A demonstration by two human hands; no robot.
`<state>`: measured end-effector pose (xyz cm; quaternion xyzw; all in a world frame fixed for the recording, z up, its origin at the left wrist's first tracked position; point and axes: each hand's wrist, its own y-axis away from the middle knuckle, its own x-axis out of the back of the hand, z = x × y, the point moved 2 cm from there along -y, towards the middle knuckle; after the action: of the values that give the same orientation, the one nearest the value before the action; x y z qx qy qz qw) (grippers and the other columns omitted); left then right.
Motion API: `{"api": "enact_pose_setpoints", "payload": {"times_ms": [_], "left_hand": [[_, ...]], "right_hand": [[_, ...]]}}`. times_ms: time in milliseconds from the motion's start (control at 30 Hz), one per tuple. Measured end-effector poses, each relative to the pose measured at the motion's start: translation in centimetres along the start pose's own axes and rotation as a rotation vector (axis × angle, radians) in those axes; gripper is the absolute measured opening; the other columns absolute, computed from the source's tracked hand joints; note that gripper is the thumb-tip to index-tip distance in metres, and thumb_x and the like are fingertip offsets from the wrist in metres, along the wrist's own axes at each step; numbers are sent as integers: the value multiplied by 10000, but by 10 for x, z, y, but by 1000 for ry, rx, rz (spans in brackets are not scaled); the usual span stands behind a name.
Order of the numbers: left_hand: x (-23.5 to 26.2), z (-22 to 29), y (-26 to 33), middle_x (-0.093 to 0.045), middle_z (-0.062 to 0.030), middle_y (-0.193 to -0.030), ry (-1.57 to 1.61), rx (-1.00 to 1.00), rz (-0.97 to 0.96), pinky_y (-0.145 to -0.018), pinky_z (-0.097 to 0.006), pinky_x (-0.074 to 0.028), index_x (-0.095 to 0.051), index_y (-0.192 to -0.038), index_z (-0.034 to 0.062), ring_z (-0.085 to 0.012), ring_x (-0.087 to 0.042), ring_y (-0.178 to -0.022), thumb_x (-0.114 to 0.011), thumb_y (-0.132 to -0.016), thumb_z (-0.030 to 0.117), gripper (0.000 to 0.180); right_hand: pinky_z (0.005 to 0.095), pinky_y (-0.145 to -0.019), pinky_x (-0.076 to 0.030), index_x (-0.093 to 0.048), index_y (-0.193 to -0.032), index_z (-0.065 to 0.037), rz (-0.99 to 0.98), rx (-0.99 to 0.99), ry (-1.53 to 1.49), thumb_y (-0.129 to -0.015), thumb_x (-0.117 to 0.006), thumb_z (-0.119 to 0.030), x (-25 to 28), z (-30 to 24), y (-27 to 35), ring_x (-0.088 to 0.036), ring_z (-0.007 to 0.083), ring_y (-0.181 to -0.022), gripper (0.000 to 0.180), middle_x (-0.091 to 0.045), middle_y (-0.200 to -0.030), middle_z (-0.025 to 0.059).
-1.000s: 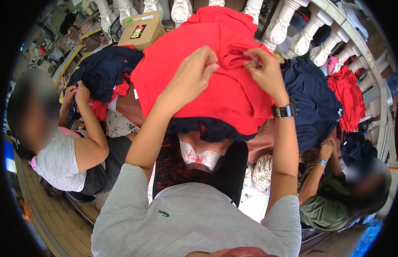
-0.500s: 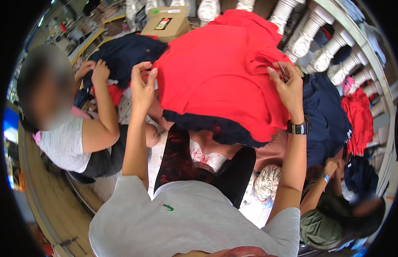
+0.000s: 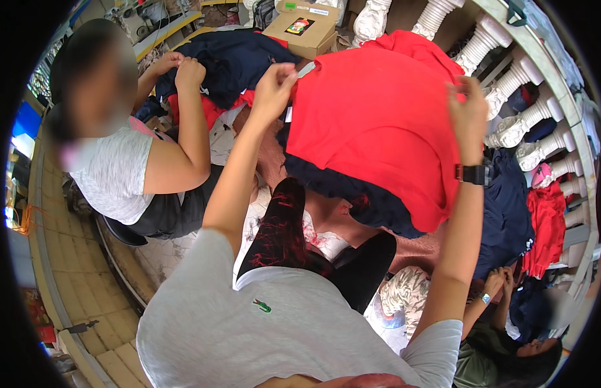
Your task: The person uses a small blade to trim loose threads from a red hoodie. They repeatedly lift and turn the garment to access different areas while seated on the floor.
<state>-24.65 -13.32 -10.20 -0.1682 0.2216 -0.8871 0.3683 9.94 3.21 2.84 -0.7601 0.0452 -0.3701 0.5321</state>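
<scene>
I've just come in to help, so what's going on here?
A red garment lies spread over dark cloth in front of the camera wearer. Their left grip is at its far left corner, by a pale tag; the blurred right grip is at its right edge. Whether either is pinching anything is unclear. At left, a co-worker's hands are close together by a navy garment; another co-worker is at right.

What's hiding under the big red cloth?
Dark blue cloth pokes out along the near edge of the red cloth, and brown cloth shows below that. Whatever lies under the red cloth's middle is covered, so I can't tell.
</scene>
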Motion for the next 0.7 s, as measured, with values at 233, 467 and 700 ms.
{"api": "enact_pose_setpoints", "payload": {"times_ms": [233, 467, 700], "left_hand": [[-54, -52, -117, -694, -73, -1011, -285, 107, -348, -831, -290, -532, -633, -1180, 17, -160, -664, -945, -640, -912, 47, 270], [-61, 99, -96, -634, -51, -1054, 327, -288, -339, -857, -263, -529, -621, -1161, -4, -120, -641, -964, -630, -882, -47, 282], [-67, 120, -69, -603, -130, -1256, 437, -350, -397, -1007, -299, -481, -459, -1302, 1, -169, -596, -1129, -571, -896, -118, 437]], "right_hand": [[352, -639, -518, -717, -987, 1, -332, -265, -540, -830, -773, -233, -56, -126, 9, -656, 203, -660, 287, -712, -783, 118], [305, -668, -506, -678, -1050, 55, -57, -245, -715, -817, -791, -213, -73, -137, -19, -614, 146, -690, 372, -716, -944, 112], [245, -671, -464, -673, -1017, 50, 10, -343, -994, -855, -736, -119, -94, -115, -7, -556, 72, -740, 242, -648, -854, 18]]}}
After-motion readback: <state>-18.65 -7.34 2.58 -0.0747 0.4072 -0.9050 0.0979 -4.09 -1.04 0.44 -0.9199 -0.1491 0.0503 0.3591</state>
